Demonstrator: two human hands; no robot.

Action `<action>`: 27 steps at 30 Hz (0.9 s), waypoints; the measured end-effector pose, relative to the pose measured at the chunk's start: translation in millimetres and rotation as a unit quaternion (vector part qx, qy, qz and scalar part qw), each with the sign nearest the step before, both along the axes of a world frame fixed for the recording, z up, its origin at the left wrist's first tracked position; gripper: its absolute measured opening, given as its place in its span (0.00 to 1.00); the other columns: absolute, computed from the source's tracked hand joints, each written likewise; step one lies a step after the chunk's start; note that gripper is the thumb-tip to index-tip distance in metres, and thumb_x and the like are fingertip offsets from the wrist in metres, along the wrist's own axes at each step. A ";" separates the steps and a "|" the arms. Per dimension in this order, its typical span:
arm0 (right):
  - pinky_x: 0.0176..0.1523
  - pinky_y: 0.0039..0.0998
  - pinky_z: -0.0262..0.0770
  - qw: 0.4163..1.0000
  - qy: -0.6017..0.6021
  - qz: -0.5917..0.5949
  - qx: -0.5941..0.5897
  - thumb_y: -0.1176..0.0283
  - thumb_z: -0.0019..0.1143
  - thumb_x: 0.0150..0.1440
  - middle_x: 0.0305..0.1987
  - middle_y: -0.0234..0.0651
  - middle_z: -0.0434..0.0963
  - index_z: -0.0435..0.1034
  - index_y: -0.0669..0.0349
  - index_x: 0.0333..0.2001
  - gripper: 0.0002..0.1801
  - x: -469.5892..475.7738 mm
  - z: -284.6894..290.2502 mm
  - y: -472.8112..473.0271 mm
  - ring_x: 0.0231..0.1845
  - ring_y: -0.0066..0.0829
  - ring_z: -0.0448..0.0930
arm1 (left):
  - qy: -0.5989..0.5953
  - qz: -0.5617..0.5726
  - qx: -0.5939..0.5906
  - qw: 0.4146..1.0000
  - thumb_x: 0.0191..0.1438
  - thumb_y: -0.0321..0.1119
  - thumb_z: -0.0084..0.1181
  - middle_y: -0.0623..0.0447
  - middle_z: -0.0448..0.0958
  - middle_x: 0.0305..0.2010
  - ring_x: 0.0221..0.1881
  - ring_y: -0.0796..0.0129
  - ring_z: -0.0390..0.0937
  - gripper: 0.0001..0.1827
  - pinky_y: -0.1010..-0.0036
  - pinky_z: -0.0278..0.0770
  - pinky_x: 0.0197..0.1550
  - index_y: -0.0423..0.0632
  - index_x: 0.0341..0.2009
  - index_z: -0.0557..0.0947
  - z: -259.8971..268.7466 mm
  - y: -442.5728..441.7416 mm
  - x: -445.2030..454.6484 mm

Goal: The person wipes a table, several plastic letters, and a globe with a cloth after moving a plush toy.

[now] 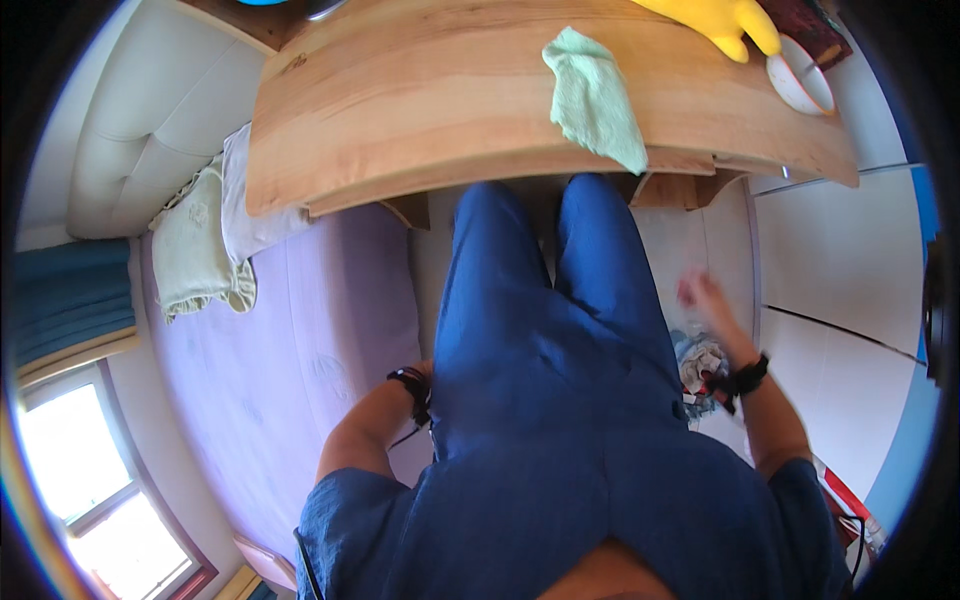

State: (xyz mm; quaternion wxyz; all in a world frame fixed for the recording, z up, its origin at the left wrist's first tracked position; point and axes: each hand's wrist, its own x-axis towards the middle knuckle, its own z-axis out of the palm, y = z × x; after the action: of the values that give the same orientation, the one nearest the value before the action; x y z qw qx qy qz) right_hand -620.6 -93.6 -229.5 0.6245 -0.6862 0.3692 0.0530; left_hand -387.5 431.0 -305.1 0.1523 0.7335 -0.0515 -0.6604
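My left hand is out of view behind my left thigh; only the forearm and a black wristband (411, 386) show. My right hand (703, 296), blurred, hangs in the air to the right of my right thigh, with a black band at its wrist. Its fingers look curled, and nothing can be made out in them. Before me is a wooden desk (420, 97), with my knees at its front edge. A pale green cloth (592, 97) lies on it, one corner hanging over that edge.
A yellow plush toy (720, 22) and a tilted white bowl (799, 79) are at the desk's far right. To the left stands a bed with a lilac sheet (277, 360) and a pillow (196, 244). Crumpled fabric (703, 364) lies below my right hand, near white cabinet doors (832, 255).
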 end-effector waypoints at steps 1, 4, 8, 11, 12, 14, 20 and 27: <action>0.46 0.27 0.75 0.985 0.076 0.022 0.155 0.59 0.43 0.70 0.37 0.32 0.78 0.76 0.58 0.46 0.18 -70.8 -64.3 -4.9 0.36 0.27 0.76 | 0.007 -0.006 -0.003 1.000 0.61 0.54 0.55 0.46 0.80 0.57 0.54 0.54 0.79 0.27 0.60 0.76 0.56 0.48 0.57 0.80 -3.8 -9.1 7.3; 0.47 0.30 0.75 0.916 0.292 0.012 0.274 0.59 0.44 0.70 0.39 0.33 0.77 0.75 0.58 0.47 0.17 -133.9 -124.5 40.4 0.39 0.29 0.76 | 0.033 0.003 0.000 0.999 0.61 0.54 0.55 0.46 0.80 0.57 0.53 0.54 0.79 0.27 0.60 0.76 0.56 0.48 0.56 0.80 -17.0 -20.3 19.4; 0.48 0.33 0.75 0.891 0.332 -0.010 0.311 0.59 0.44 0.69 0.43 0.34 0.77 0.74 0.58 0.50 0.17 -89.7 -149.3 53.8 0.42 0.31 0.76 | 0.054 0.017 -0.002 0.998 0.61 0.54 0.55 0.46 0.81 0.56 0.53 0.54 0.80 0.27 0.60 0.76 0.55 0.48 0.56 0.80 -42.7 -54.1 70.8; 0.49 0.36 0.75 0.882 0.341 -0.032 0.323 0.59 0.44 0.69 0.45 0.35 0.76 0.74 0.58 0.51 0.17 -49.9 -139.6 58.9 0.44 0.32 0.76 | 0.069 0.011 0.005 0.998 0.61 0.54 0.55 0.46 0.81 0.56 0.53 0.54 0.80 0.27 0.60 0.77 0.55 0.48 0.56 0.81 -41.7 -74.3 108.1; 0.49 0.37 0.75 0.881 0.344 -0.037 0.324 0.59 0.44 0.69 0.46 0.35 0.76 0.73 0.58 0.52 0.17 -35.8 -129.0 62.7 0.45 0.33 0.76 | 0.072 0.013 0.007 0.997 0.61 0.54 0.54 0.46 0.81 0.56 0.52 0.54 0.80 0.27 0.60 0.77 0.55 0.48 0.56 0.81 -37.6 -76.9 118.8; 0.50 0.38 0.76 0.880 0.348 -0.040 0.321 0.59 0.45 0.69 0.48 0.36 0.76 0.73 0.58 0.53 0.18 -5.0 -115.0 52.2 0.46 0.34 0.76 | 0.076 0.023 0.005 0.997 0.61 0.54 0.54 0.46 0.81 0.55 0.52 0.54 0.80 0.27 0.60 0.77 0.55 0.48 0.56 0.81 -33.0 -87.1 138.8; 0.52 0.43 0.76 0.883 0.349 -0.021 0.312 0.59 0.45 0.68 0.53 0.37 0.75 0.71 0.57 0.56 0.19 47.5 -85.4 33.8 0.51 0.37 0.75 | 0.079 0.051 0.010 0.996 0.61 0.55 0.54 0.47 0.81 0.55 0.51 0.54 0.81 0.28 0.60 0.78 0.54 0.48 0.56 0.81 -4.6 -88.0 169.9; 0.54 0.49 0.76 0.897 0.323 0.029 0.302 0.59 0.46 0.68 0.59 0.39 0.74 0.69 0.57 0.60 0.22 76.0 -96.8 16.5 0.56 0.41 0.75 | 0.081 0.059 0.014 0.995 0.61 0.55 0.53 0.47 0.82 0.54 0.51 0.54 0.81 0.28 0.61 0.78 0.54 0.48 0.55 0.81 -4.1 -64.6 166.1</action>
State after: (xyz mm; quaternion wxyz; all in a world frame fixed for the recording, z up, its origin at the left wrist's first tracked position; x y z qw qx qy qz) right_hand -544.6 -77.1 -326.3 0.6463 -0.4207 0.4965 0.3984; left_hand -221.4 366.5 -309.2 0.1846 0.6813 0.0133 -0.7082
